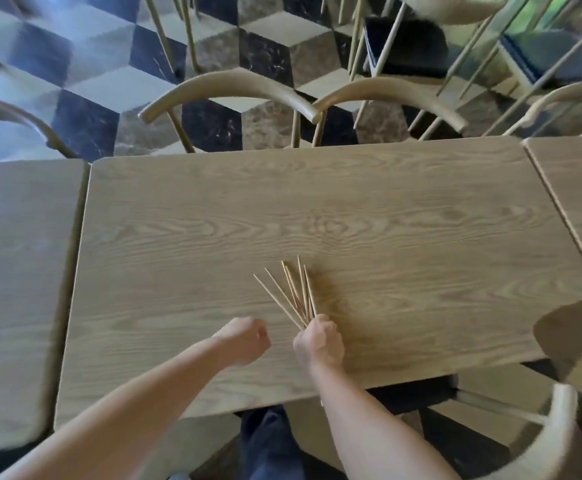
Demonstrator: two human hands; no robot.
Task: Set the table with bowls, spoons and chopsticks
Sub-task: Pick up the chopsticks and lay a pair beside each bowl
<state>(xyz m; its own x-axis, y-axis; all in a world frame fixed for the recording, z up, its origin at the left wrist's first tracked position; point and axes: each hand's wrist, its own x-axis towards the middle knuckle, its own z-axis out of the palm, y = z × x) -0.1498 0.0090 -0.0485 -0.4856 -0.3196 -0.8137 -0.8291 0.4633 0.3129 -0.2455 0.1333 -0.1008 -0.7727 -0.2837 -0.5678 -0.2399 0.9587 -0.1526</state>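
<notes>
Curved-back wooden chairs [227, 83] on a cube-patterned marble floor [85, 57], neighbouring tables [12, 271] alongside.

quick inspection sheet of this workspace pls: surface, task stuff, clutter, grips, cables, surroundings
surface: wooden table, light grain
job's things: chopsticks fanned out over the table; no bowls or spoons seen
clutter: nothing seen
grips: right hand holds the chopsticks by one end; left hand curled, holding nothing
cables: nothing seen
surroundings: chairs along the far side, patterned floor, another table at each side
</notes>
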